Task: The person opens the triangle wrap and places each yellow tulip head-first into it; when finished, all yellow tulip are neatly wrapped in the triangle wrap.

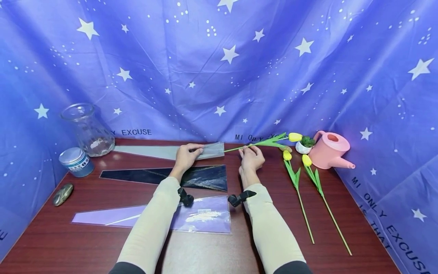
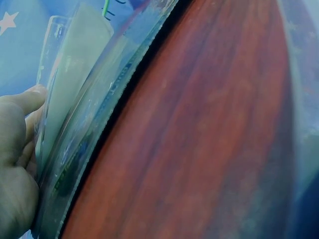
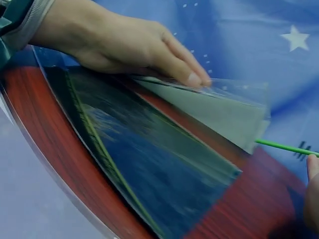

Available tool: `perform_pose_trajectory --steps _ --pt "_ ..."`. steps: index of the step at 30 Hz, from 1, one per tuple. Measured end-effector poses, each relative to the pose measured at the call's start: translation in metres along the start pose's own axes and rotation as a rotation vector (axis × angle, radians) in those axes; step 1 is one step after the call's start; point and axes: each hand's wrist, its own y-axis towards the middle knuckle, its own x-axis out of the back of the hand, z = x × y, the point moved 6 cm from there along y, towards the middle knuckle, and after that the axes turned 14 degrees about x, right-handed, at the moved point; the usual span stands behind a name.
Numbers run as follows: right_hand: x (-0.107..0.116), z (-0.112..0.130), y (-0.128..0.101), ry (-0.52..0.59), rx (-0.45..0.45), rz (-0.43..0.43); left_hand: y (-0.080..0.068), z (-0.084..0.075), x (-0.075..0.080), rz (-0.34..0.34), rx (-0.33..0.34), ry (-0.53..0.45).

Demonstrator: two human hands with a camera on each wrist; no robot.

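Note:
My left hand (image 1: 187,156) pinches a pale, clear-edged flower sleeve (image 1: 150,152) near its wide end, thumb and fingers holding the film. In the left wrist view the sleeve's mouth (image 2: 75,69) stands parted, its layers spread. My right hand (image 1: 252,158) pinches the green stem of a yellow tulip (image 1: 295,137), whose bloom points right. The stem's lower end is right at the sleeve's mouth, as the right wrist view shows with the stem (image 3: 284,146) against the film (image 3: 214,117). Only the fingers (image 3: 313,184) of my right hand appear there.
Below lie a black sleeve (image 1: 205,178) and a purple sleeve (image 1: 212,215). Two more yellow tulips (image 1: 299,194) (image 1: 329,213) lie at right, near a pink watering can (image 1: 326,150) and a small potted plant (image 1: 303,146). At left stand a glass vase (image 1: 90,133), a jar (image 1: 76,163) and a stone (image 1: 63,194).

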Motion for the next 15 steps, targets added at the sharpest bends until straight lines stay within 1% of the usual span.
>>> perform_pose_trajectory --steps 5,9,11,15 --pt "-0.008 -0.013 -0.015 -0.036 -0.047 -0.035 0.000 0.000 0.000 -0.001 -0.004 0.002" --pt "-0.014 -0.018 -0.027 -0.074 -0.073 -0.071 0.000 0.001 0.000 0.002 0.001 0.000" --pt "-0.017 -0.018 -0.032 -0.113 -0.073 -0.080 -0.001 0.001 -0.001 0.001 0.001 0.001" --pt "-0.021 -0.017 -0.040 -0.215 -0.069 -0.070 -0.001 0.002 -0.001 0.000 0.002 0.001"
